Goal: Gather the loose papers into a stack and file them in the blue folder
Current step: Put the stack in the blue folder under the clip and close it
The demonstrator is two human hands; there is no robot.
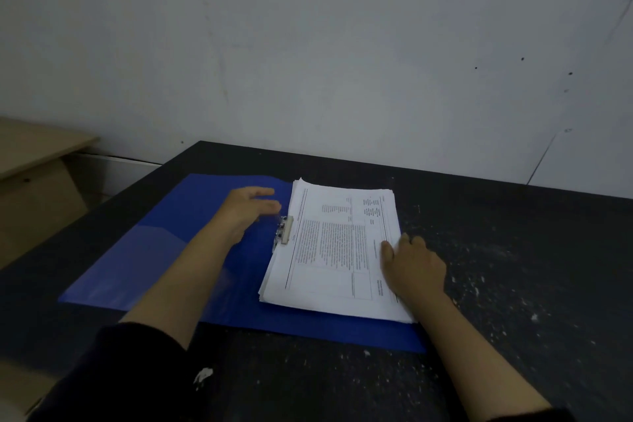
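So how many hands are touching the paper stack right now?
1. The right hand rests on the stack's right edge. The left hand lies on the open blue folder beside the clip, apart from the papers.

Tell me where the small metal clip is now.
In the head view, the small metal clip sits at the white paper stack's left edge, on the open blue plastic folder, beside the left hand.
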